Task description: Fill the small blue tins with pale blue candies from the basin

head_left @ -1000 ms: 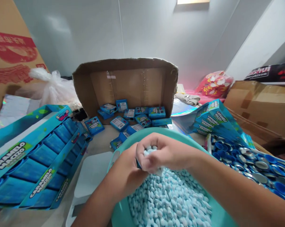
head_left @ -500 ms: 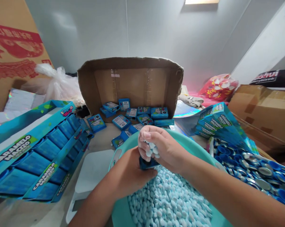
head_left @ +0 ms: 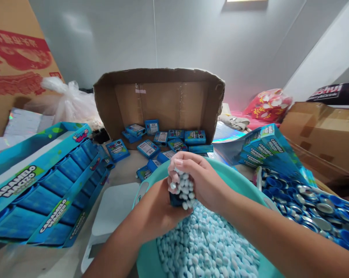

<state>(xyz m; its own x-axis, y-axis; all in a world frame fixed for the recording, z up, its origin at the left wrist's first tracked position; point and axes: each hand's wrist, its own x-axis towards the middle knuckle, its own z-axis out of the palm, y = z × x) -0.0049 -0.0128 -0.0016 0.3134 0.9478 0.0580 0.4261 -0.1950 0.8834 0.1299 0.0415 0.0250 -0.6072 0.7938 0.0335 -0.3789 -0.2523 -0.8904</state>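
My left hand [head_left: 159, 212] is wrapped round a small dark blue container [head_left: 175, 200], held upright over a teal tub [head_left: 151, 255]. Pale blue candies [head_left: 211, 243] fill much of the tub. Directly above the container, my right hand [head_left: 196, 173] is cupped round a handful of the same candies [head_left: 185, 189], which spill down over the container's opening. Most of the container is hidden behind my fingers and the candies.
Small blue boxes [head_left: 148, 148] lie in front of an open cardboard box [head_left: 159, 102]. A blue display carton [head_left: 47, 193] and a white scale [head_left: 115, 208] stand left. Blue-and-silver lids [head_left: 313, 208] and a folded blue display [head_left: 269, 148] are right.
More candies show between my right hand and the container, spilling down over its opening. My left hand keeps hold of the container in almost the same place.
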